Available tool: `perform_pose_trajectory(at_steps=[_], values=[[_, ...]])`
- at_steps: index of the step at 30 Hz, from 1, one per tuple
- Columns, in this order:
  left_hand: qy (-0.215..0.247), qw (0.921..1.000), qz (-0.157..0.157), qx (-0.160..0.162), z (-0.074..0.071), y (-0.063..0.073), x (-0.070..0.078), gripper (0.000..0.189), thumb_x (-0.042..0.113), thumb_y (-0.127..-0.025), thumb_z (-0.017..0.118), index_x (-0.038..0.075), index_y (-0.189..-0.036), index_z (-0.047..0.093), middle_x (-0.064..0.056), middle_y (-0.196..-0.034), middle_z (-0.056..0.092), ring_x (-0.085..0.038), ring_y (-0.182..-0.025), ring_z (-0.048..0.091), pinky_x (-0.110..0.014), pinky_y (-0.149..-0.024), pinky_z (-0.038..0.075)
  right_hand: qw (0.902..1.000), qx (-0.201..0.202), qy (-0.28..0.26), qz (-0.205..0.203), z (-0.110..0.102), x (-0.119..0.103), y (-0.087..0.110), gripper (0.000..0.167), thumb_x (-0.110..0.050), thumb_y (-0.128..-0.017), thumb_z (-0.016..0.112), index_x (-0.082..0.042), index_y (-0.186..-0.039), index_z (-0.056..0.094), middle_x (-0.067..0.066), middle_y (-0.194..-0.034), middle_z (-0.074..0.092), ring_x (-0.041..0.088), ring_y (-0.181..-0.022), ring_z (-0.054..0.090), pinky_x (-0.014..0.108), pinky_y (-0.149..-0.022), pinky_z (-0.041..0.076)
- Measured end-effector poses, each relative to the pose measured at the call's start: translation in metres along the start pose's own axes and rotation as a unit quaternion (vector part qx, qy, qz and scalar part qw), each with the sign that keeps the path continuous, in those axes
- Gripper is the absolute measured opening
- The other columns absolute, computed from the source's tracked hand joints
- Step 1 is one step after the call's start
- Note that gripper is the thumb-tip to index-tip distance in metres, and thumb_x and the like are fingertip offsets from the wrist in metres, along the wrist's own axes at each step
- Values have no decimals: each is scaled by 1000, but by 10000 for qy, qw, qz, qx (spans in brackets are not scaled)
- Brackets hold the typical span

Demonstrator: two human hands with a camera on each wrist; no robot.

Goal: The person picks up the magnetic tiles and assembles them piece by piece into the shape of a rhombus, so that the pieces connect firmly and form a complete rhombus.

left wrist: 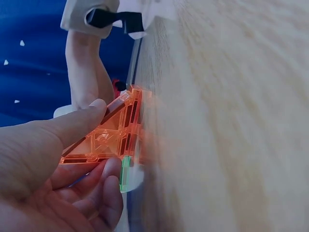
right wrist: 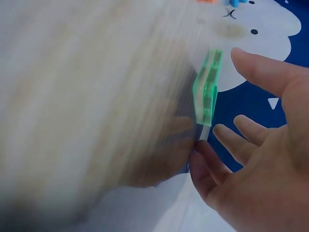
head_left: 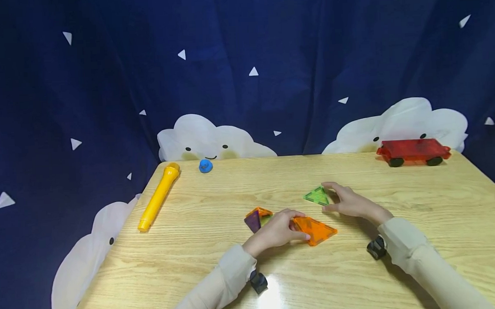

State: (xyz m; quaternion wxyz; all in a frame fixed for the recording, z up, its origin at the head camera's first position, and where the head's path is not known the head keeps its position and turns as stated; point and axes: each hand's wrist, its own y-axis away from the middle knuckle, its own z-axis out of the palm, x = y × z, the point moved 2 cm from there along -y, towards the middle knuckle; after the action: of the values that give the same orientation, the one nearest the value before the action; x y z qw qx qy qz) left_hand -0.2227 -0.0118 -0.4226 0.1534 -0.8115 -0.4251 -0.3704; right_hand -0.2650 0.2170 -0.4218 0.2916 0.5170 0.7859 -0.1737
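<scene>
My left hand (head_left: 277, 229) pinches translucent orange magnetic tiles (head_left: 316, 230) between thumb and fingers, low over the table. In the left wrist view the orange tiles (left wrist: 106, 137) look joined, with the thumb across the near face. My right hand (head_left: 351, 201) is beside a green triangular magnetic tile (head_left: 317, 196), its thumb and fingers spread apart. The right wrist view shows a gap between the green tile (right wrist: 207, 89) and the thumb; whether another fingertip touches it, I cannot tell. Just behind my left hand lies a small cluster with a purple tile (head_left: 252, 222) and an orange tile (head_left: 261, 212), partly hidden.
A yellow microphone-shaped toy (head_left: 159, 197) lies along the table's left edge. A small blue toy (head_left: 205, 166) sits near the back edge. At the back right stands a red toy car base (head_left: 414, 152) with black wheels. A dark blue curtain (head_left: 242, 35) hangs behind the wooden table (head_left: 153, 278).
</scene>
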Motion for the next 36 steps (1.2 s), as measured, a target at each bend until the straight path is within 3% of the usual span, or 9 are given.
perform_pose_trajectory(at_steps=[8,18,23,26,30,36], values=[[31,10000,16,-22,0,0,1,57,28,-83,75,8,-132,56,-1,-109,56,-2,-63,49,-17,-58,43,9998,-72,28,199,-2,8,-17,72,-24,-87,69,7,-141,34,32,-141,36,50,-122,30,68,-97,27],[18,10000,30,-46,0,0,1,57,28,-83,75,8,-132,55,1,-104,56,-2,-62,49,-16,-59,43,9997,-47,193,157,-3,6,-23,69,-18,-84,73,7,-138,38,29,-131,48,48,-118,36,64,-98,28],[-34,10000,56,-26,0,0,1,57,28,-83,75,8,-132,56,-1,-111,56,-2,-63,49,-16,-60,43,9990,-53,411,150,-1,7,-27,79,-28,-81,76,7,-140,36,31,-133,44,50,-119,35,63,-97,30],[-22,10000,64,-33,1,-1,1,57,28,-83,75,7,-132,56,0,-105,56,-2,-63,49,-16,-60,43,9991,-89,397,117,0,7,-30,83,-31,-80,76,6,-141,35,30,-138,41,50,-121,33,64,-98,29],[13,10000,87,-39,1,-1,1,57,28,-83,75,7,-132,55,0,-104,56,-2,-64,49,-16,-60,43,9995,-161,263,75,2,7,-35,79,-25,-81,76,5,-142,35,27,-140,43,46,-117,35,62,-97,29],[-65,9999,120,-47,-1,0,2,57,28,-83,75,7,-132,56,-4,-115,58,0,-64,50,-15,-62,44,9997,-175,143,83,1,4,-37,75,-18,-79,77,5,-139,37,26,-137,46,44,-113,36,61,-94,31]])
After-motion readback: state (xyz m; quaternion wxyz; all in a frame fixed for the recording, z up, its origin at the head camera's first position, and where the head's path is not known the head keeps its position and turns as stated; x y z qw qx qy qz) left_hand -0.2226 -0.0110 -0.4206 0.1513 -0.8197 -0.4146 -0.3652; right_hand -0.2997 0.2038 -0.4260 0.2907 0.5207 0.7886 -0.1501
